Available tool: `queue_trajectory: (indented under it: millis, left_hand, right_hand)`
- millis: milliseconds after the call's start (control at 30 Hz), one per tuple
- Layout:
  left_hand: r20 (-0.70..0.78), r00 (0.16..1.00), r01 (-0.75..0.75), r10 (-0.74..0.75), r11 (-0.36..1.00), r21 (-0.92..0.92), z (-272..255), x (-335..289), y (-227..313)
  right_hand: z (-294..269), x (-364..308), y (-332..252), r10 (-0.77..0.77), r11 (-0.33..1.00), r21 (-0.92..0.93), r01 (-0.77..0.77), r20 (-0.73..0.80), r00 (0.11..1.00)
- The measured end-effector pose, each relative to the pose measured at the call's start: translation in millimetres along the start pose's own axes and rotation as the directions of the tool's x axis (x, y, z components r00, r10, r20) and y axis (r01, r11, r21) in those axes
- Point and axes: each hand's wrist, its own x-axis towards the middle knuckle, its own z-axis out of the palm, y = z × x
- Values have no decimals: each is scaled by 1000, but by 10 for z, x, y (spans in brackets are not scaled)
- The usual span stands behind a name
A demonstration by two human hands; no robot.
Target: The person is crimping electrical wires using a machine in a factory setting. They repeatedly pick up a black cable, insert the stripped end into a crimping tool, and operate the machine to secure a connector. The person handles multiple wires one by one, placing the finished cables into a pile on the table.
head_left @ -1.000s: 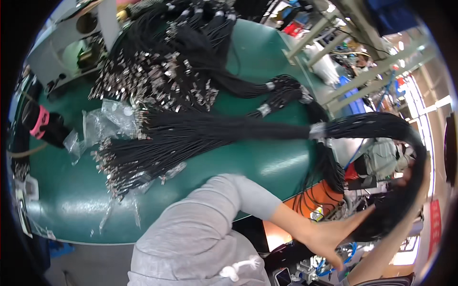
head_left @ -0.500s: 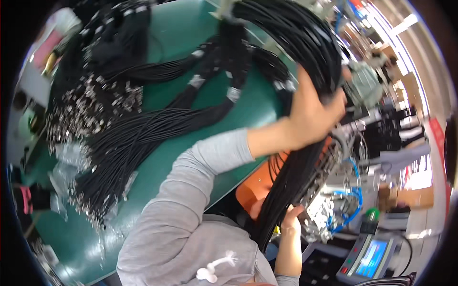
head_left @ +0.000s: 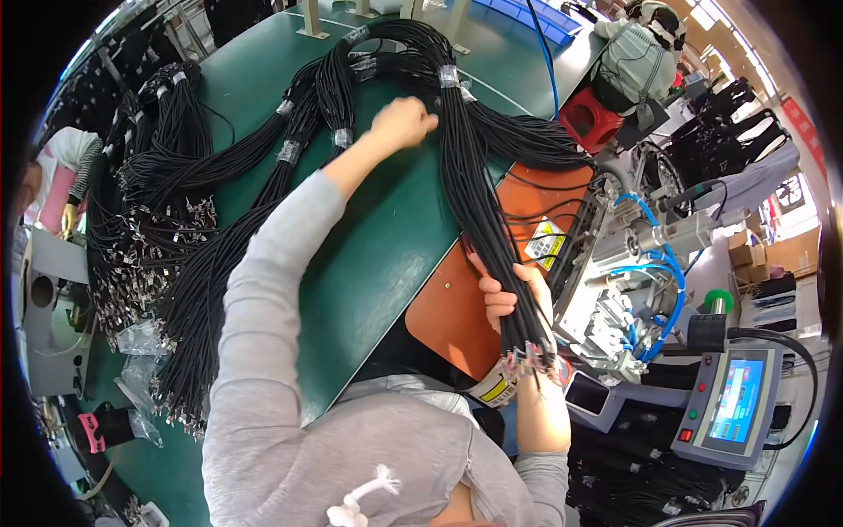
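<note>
A long bundle of black cables (head_left: pixel 465 176), bound with tape bands, runs from the far side of the green table (head_left: pixel 378 255) down over its near edge. My left hand (head_left: pixel 399 123), in a grey sleeve, is stretched out and closed on the bundle's upper part, next to a tape band. My right hand (head_left: pixel 514 294) grips the same bundle near its lower end. Metal terminals (head_left: pixel 531 356) stick out just below my fingers, over an orange mat (head_left: pixel 452 307).
More black cable bundles with metal ends (head_left: pixel 184 255) cover the table's left half. A machine with blue tubes (head_left: pixel 650 272) and a touch-screen panel (head_left: pixel 733 400) stands to the right. One person sits by a red stool (head_left: pixel 584 119) at the far right, another at the left edge (head_left: pixel 61 176).
The bundle, held up in front of me before, now lies stretched across the table. My left hand has reached far out along it. My right hand has slid down near the terminals.
</note>
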Motion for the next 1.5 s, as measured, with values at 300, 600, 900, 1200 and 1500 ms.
queue_trajectory:
  millis: [300, 600, 900, 1200, 1500]
  left_hand:
    - [284, 959, 263, -12, 418, -870, 780, -920, 84]
    - [-21, 939, 26, -342, 134, -991, 926, -889, 523]
    - [-145, 989, -27, -26, 937, -348, 527, -670, 262]
    - [56, 992, 126, -113, 929, -349, 607, -514, 249]
    - [500, 866, 497, -10, 143, -856, 260, -693, 242]
  right_hand:
    - [406, -121, 392, -115, 980, -141, 140, 173, 978]
    - [311, -192, 514, -179, 930, -315, 190, 63, 982]
    - [-144, 80, 737, -239, 866, -472, 164, -103, 965]
    - [-213, 90, 743, -259, 873, -453, 181, -116, 959]
    - [-251, 51, 759, -257, 891, -405, 205, -78, 963]
